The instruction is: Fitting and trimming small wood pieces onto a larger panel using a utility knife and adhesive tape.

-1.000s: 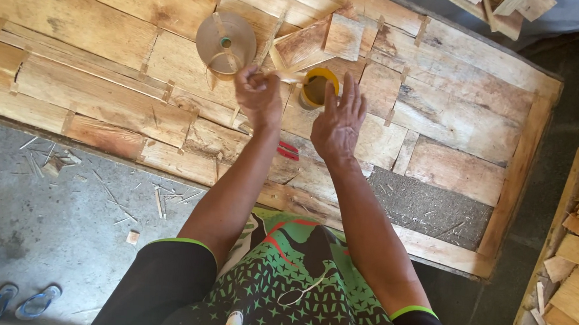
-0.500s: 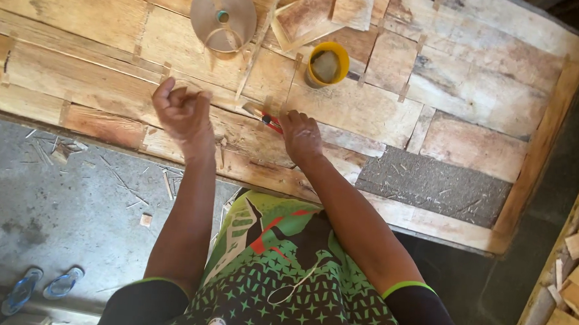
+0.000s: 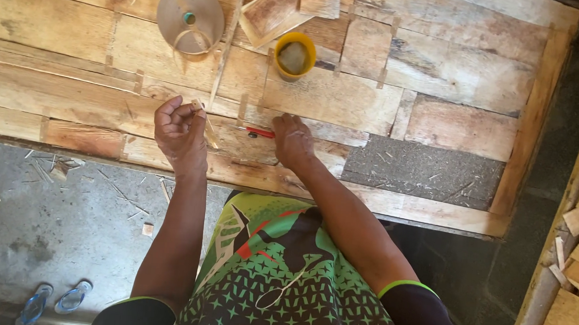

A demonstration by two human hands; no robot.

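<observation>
Tape strip (image 3: 205, 124) is being pinched in left hand (image 3: 181, 133) grip just left of red cutter (image 3: 262, 133), right hand (image 3: 294, 141) fingers pressing flat on veneer sheets (image 3: 335, 98) atop counter (image 3: 435, 217), several seams already taped, others still bare.

We saw a table (image 3: 446, 65) faced with thin, matt sheets of pale veneer wood, their grain rough and patchy, joined by short strips of tan paper tape. One bare patch (image 3: 418, 168) looked grey and gritty. The round roll of brown paper tape (image 3: 191, 16) had a smooth, dull face. The small yellow plastic cup (image 3: 294, 54) looked slightly glossy. The left hand (image 3: 181, 131) pinched a narrow papery tan strip (image 3: 205, 124) in its fingers.
</observation>
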